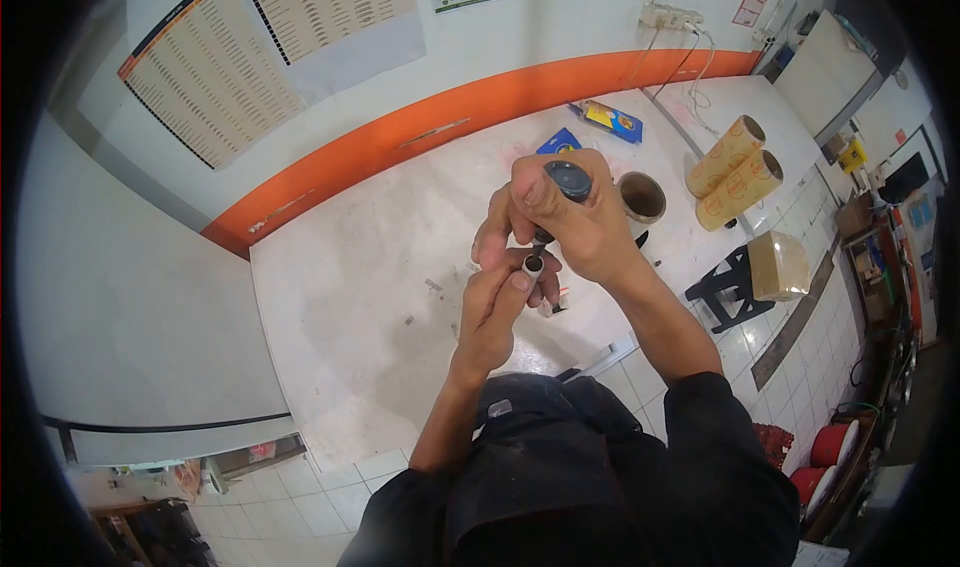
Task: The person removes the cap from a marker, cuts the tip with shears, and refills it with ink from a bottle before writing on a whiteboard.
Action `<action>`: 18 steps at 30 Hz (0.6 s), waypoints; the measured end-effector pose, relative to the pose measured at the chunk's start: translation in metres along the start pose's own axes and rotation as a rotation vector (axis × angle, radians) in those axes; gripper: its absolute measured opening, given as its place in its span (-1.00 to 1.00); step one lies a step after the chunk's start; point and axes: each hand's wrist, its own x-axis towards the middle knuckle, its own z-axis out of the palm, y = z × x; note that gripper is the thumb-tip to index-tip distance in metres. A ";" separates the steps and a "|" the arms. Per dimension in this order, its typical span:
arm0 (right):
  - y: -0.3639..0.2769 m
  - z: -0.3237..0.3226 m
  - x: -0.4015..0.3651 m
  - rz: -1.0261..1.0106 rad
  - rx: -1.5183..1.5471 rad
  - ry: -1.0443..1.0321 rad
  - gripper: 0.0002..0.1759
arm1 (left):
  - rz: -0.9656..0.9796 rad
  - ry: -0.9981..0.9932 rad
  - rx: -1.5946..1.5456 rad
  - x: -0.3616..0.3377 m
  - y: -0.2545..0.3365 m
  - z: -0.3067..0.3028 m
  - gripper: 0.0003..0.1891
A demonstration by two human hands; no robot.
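Observation:
My left hand (490,317) is closed around a small pale tube (533,266), its open end facing up with a dark hollow inside. Just above it, my right hand (580,222) grips a dark tool with a rounded end (570,179). The tool's narrow lower tip points down at the mouth of the tube. Most of its length is hidden by my fingers. Both hands are over the white table (350,297), near its front edge.
A brown cup-like roll (641,197) stands beyond my right hand. Blue-and-yellow packs (612,122) lie near the wall. Two yellowish film rolls (740,189) rest at the right. A cardboard box (780,267) sits on a black stool (735,292) beside the table.

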 end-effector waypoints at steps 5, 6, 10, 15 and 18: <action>0.001 0.000 -0.001 0.062 0.002 -0.036 -0.29 | 0.002 0.028 -0.013 0.001 0.004 0.002 -0.67; 0.002 0.000 -0.001 0.065 -0.005 -0.039 -0.28 | 0.003 0.029 -0.021 0.001 0.005 0.004 -0.67; 0.005 -0.002 -0.001 0.056 -0.013 -0.046 -0.26 | 0.007 0.030 -0.011 0.000 0.005 0.005 -0.67; 0.011 -0.004 -0.002 0.022 0.018 -0.081 -0.21 | -0.016 0.026 -0.025 0.000 0.005 0.006 -0.65; 0.010 -0.003 -0.003 -0.003 0.019 -0.090 -0.20 | -0.007 0.022 -0.019 0.001 0.005 0.006 -0.65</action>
